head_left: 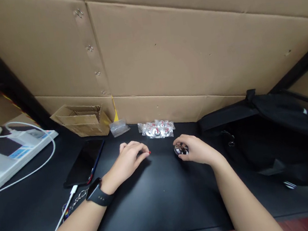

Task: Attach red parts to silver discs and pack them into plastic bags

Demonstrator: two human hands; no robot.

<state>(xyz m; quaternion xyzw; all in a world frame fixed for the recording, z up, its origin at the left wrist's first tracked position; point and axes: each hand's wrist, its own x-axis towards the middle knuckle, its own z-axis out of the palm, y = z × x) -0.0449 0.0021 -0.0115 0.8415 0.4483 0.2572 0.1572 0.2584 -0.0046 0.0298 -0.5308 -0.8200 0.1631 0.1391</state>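
My right hand (195,149) is closed around a small shiny metal disc (181,149) that rests on the black table (164,200). My left hand (129,159) lies on the table to the left, fingers curled and pinched on a tiny red piece (149,152) at its fingertips. A black watch (98,192) sits on my left wrist. Just behind both hands lies a clear plastic bag (157,129) holding several shiny metal and red parts.
A small empty clear bag (119,127) and an open cardboard box (83,119) stand at the back left. A dark phone (85,162), a white power strip (9,154) with a cable, and keys (75,204) lie left. A black bag (274,134) fills the right. Cardboard wall behind.
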